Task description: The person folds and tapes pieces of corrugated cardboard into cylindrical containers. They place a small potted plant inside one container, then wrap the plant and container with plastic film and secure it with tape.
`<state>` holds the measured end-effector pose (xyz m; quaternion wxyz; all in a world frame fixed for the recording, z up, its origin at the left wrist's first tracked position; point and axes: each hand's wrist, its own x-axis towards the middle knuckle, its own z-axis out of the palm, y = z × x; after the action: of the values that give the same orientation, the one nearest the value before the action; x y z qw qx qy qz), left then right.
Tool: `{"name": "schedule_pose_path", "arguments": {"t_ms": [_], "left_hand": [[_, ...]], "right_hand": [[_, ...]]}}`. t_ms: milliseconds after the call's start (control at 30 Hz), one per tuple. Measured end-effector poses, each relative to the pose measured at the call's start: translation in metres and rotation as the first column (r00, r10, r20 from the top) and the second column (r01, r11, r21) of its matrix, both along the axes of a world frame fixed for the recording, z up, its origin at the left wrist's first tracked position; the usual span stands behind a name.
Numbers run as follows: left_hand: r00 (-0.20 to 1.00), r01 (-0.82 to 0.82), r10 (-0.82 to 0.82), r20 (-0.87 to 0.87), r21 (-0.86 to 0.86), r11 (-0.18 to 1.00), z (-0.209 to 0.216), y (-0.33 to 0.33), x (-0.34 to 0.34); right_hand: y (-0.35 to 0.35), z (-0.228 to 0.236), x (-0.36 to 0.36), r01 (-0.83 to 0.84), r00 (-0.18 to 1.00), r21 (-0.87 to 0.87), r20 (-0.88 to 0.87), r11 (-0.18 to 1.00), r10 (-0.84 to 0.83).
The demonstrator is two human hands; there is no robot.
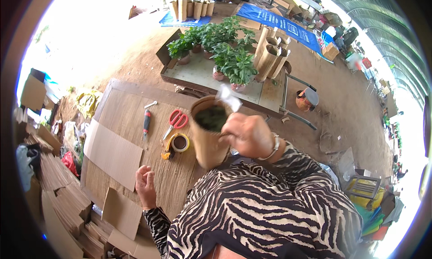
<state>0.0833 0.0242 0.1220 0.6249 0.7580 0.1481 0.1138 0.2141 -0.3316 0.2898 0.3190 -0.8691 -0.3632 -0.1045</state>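
My right hand grips a brown cardboard sleeve wrapped around a green plant, whose leaves show inside its open top. A bit of clear plastic sticks up behind the sleeve's rim. A bracelet sits on that wrist. My left hand rests loosely on the brown mat-covered table, fingers curled, holding nothing. Near the sleeve lie a roll of tape in a yellow dispenser, red-handled scissors and a red-and-black utility knife.
Flat cardboard sheets lie on the table's left part, with more stacked on the floor to the left. Beyond the table a low tray holds potted green plants and rolled cardboard sleeves. Blue tarps lie farther back.
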Motion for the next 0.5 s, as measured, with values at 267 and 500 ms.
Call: {"name": "schedule_pose_path", "arguments": {"t_ms": [267, 500], "left_hand": [[0.977, 0.118, -0.082, -0.195, 0.185, 0.976, 0.018, -0.086, 0.095], [0.883, 0.414, -0.288, -0.372, 0.323, 0.851, 0.043, -0.171, 0.193]], "right_hand": [[-0.186, -0.053, 0.136, 0.558, 0.829, -0.014, 0.055, 0.830, -0.556], [-0.329, -0.182, 0.280, 0.792, 0.608, -0.054, 0.147, 0.608, -0.780]]}}
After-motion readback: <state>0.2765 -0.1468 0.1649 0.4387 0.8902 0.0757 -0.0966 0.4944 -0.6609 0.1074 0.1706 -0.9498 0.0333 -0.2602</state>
